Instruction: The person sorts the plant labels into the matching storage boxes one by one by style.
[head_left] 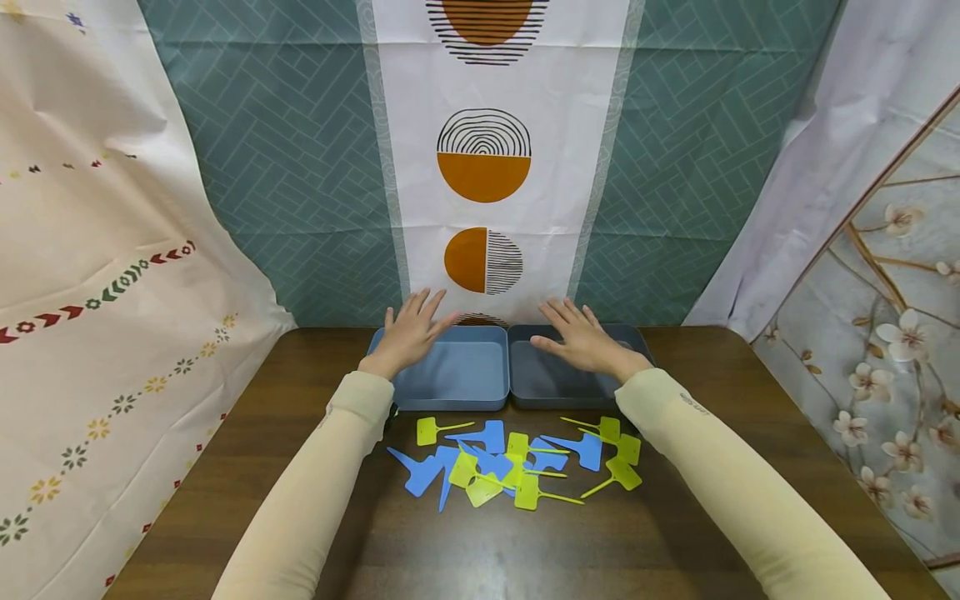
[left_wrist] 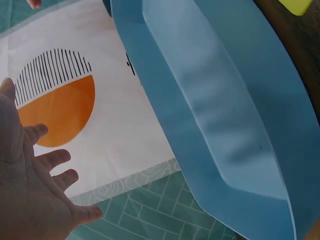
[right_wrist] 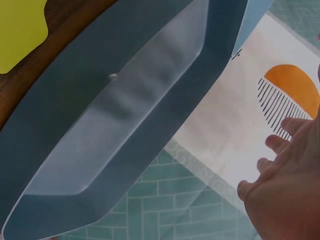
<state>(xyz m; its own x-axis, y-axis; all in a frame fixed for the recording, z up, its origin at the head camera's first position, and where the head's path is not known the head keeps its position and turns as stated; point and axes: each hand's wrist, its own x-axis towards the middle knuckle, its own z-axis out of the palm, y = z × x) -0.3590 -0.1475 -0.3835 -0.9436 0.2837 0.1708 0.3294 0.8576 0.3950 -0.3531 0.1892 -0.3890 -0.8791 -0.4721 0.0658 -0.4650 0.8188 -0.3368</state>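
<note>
My left hand hovers over the light blue tray, fingers spread and holding nothing. Above the dark grey tray is my right hand, its fingers also spread and free of any object. Both trays stand side by side, and their visible floors are bare. In front of them lie blue T-shaped plant labels and yellow plant labels, several of each, partly overlapping on the table. Each wrist view shows the spread hand beside its tray, the left hand and the right hand.
The brown wooden table bears the trays and labels. Right behind the trays hangs a patterned curtain. Pale patterned cloth hangs along the left side, and floral cloth along the right.
</note>
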